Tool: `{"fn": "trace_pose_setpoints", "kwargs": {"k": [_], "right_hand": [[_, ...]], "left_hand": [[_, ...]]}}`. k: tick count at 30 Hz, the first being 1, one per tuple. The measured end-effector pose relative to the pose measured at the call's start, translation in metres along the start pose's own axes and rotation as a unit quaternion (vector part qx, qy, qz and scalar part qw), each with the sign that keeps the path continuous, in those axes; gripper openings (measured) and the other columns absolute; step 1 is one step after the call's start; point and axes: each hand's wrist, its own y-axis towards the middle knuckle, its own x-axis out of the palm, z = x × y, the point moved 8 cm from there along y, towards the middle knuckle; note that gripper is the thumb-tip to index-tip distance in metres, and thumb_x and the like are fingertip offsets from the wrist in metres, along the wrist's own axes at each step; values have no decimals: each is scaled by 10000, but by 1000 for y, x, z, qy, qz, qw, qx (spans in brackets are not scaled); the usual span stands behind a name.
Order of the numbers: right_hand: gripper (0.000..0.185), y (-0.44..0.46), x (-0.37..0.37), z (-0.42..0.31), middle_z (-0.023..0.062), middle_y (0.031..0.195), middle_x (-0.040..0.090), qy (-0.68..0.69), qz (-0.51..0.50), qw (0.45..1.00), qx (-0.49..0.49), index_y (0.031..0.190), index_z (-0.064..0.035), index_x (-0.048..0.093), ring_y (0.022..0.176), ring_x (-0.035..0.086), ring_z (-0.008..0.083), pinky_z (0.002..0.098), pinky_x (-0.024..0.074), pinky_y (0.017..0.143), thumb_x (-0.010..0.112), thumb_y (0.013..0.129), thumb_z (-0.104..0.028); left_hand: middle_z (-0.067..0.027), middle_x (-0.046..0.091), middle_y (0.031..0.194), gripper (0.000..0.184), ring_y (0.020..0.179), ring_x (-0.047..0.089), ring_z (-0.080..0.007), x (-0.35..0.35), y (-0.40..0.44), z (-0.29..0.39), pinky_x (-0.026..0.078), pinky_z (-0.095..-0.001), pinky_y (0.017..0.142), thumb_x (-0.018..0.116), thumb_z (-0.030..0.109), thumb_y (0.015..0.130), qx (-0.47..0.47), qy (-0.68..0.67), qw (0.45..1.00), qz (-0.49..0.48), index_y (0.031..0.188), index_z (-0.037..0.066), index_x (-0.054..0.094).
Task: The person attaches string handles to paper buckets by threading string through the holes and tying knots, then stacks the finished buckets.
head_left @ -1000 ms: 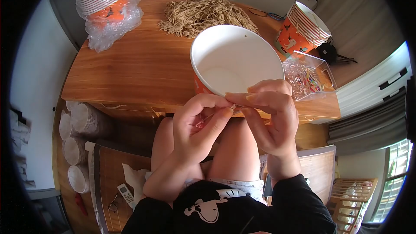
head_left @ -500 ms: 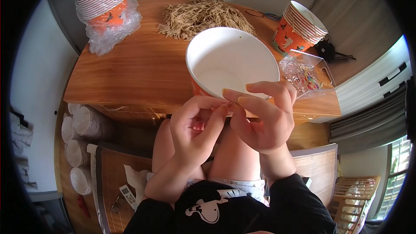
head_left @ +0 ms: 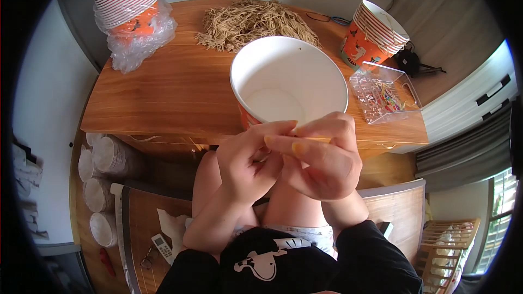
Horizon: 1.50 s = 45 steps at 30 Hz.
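A large paper bucket (head_left: pixel 291 84), white inside with an orange outer wall, stands at the table's front edge, its mouth tipped toward me. A small dark hole shows near its far rim. Just in front of the near rim my left hand (head_left: pixel 248 158) and my right hand (head_left: pixel 327 158) meet, thumbs and fingertips pressed together. Whatever they pinch is tiny and hidden behind the fingers. Both hands are closed, though some of my right fingers stretch out over the left fingertips.
Tan cords (head_left: pixel 256 24) lie heaped at the back of the wooden table (head_left: pixel 147 87). Right of the bucket are a clear tray (head_left: pixel 384 95) of small colourful pieces and stacked orange buckets (head_left: pixel 362 43) with cord handles. A tall plastic-wrapped bucket stack (head_left: pixel 125 11) stands back left.
My hands have drawn closer together, and the right fingers now overlap the left fingertips. The right hand has shifted slightly left and down. The view has moved a little; the bucket stays put.
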Motion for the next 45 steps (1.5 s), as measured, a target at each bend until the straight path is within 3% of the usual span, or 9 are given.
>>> {"fn": "trace_pose_setpoints", "kwargs": {"k": [5,13,17,23,26,32,36,39,45], "right_hand": [[227,-10,-1,-7,5,961,749,24,-29,997,68,852,-87,708,809,587,159,289,422,739,771,669,30],[576,-37,3,8,171,1023,719,180,-29,973,142,1262,-71,272,879,592,195,315,452,844,628,851,117],[525,-63,-3,17,228,1158,592,238,70,952,181,1286,-32,325,985,573,255,365,450,916,627,871,76],[529,-101,32,15,182,1229,514,235,-1,908,347,1350,11,307,1058,541,224,353,442,954,620,924,14],[417,-109,33,13,89,1001,516,377,18,833,404,1340,-14,294,805,498,139,260,421,762,505,984,33],[265,-101,-1,-18,51,804,432,495,117,832,223,1172,-22,322,646,329,112,278,324,625,459,966,70],[252,-89,-11,-27,36,649,437,446,32,844,296,1136,-53,297,582,364,143,366,381,620,498,984,-54],[63,-63,-34,-37,114,753,584,429,-130,875,183,1004,0,492,655,528,246,351,408,648,533,959,14],[213,-66,-120,-1,108,698,714,344,219,883,233,882,-21,696,532,591,194,322,469,547,495,924,34]], "left_hand": [[-93,733,821,358,640,682,-140,-5,1,-7,518,-234,585,670,-113,764,-13,-7,1000,-3,1083,38,729],[-97,735,808,369,659,688,-149,-1,7,-8,526,-249,589,656,-124,783,-30,0,1000,-7,1086,65,749],[-100,721,826,374,675,684,-146,0,10,2,520,-239,559,675,-117,777,4,40,999,-17,1107,50,729],[-35,572,880,398,638,529,-88,2,3,14,411,-203,513,766,-99,723,108,104,989,-3,1090,47,717],[-7,518,882,408,670,539,-114,-2,-2,20,423,-228,520,805,-100,677,166,138,976,5,1028,100,753],[32,494,792,378,609,465,-83,-7,8,14,373,-235,477,894,51,638,180,162,970,17,974,201,809],[-7,552,1074,315,962,488,-192,-7,16,30,459,-332,776,870,133,684,184,309,933,17,972,247,809],[-74,532,1264,243,1150,452,-289,-1,16,11,432,-369,916,821,128,745,153,271,950,-30,967,205,761],[-186,578,1297,165,1180,492,-352,-28,8,48,398,-482,980,661,246,871,152,17,977,-150,813,105,598]]}}
